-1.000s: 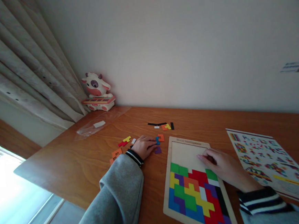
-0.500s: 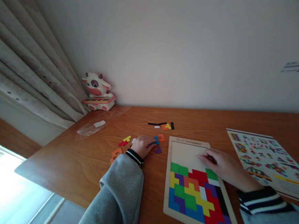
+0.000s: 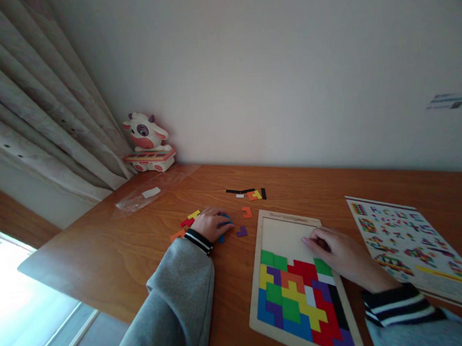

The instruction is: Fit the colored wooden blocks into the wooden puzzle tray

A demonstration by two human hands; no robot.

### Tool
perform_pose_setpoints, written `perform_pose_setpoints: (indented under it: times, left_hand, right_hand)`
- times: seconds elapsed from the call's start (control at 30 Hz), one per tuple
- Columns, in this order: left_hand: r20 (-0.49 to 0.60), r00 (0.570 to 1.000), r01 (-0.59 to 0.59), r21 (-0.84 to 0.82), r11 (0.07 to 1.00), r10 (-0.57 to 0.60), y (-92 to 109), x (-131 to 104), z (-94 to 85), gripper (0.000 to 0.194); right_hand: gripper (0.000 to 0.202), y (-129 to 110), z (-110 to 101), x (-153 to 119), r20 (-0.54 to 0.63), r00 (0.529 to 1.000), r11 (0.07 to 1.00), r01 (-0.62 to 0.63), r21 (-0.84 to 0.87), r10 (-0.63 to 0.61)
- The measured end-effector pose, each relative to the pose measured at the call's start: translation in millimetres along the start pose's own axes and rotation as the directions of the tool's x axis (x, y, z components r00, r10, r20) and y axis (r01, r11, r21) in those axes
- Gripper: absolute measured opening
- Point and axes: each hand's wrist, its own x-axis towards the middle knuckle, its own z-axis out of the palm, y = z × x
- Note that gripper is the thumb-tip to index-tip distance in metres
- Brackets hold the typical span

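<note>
My left hand [image 3: 211, 224] is low over the loose pieces left of the puzzle board. Its fingers are closed on a blue puzzle piece [image 3: 227, 217], partly hidden by them. Another bit of blue [image 3: 221, 239] shows just below the fingers, and a purple piece [image 3: 241, 231] lies to their right. The wooden puzzle board [image 3: 269, 216] has colored pieces fitted together in its lower part, while its upper part shows bare wood. My right hand [image 3: 336, 247] rests over the board's right side with fingers curled and thumb against them; whatever they may hold is hidden.
Yellow [image 3: 193, 215], red [image 3: 187, 222] and orange pieces [image 3: 178, 235] lie by my left wrist. An orange piece [image 3: 247, 212] and a few black pieces [image 3: 263, 193] sit farther back. A printed pattern sheet [image 3: 412, 233], plastic bag [image 3: 137, 200] and cow toy [image 3: 148, 142] are on the table.
My left hand has shifted left and slightly toward me, away from the orange piece, with the blue piece at its fingertips. My right hand stays over the board. The view has shifted slightly.
</note>
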Motion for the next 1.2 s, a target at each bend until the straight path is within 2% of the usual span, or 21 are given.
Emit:
perform_pose_setpoints:
  times: [0.27, 0.73, 1.07, 1.2]
  left_hand:
    - [-0.008, 0.999, 0.046, -0.004, 0.999, -0.046, 3.1, 3.0, 7.8, 0.023]
    - [0.041, 0.997, -0.058, -0.052, 0.997, 0.06, 4.6, 3.8, 6.9, 0.023]
    - [0.049, 0.996, -0.065, -0.074, 0.995, 0.069, 13.4, 5.2, 3.8, 0.02]
    - [0.023, 0.998, -0.064, -0.021, 0.998, 0.064, 14.5, 4.9, 5.6, 0.023]
  right_hand:
    - [0.035, -0.6, -0.4, 0.6, -0.01, 1.0, 1.0, -0.002, -0.012, 0.002]
    - [0.037, -3.1, -1.0, 0.3, -0.034, 0.999, 1.0, 0.002, -0.015, -0.003]
    - [0.035, -3.3, -2.1, -0.2, -0.023, 1.0, 1.0, 0.007, -0.012, -0.007]
    - [0.034, -2.8, -1.9, 0.2, -0.001, 1.0, 0.999, -0.008, -0.032, 0.008]
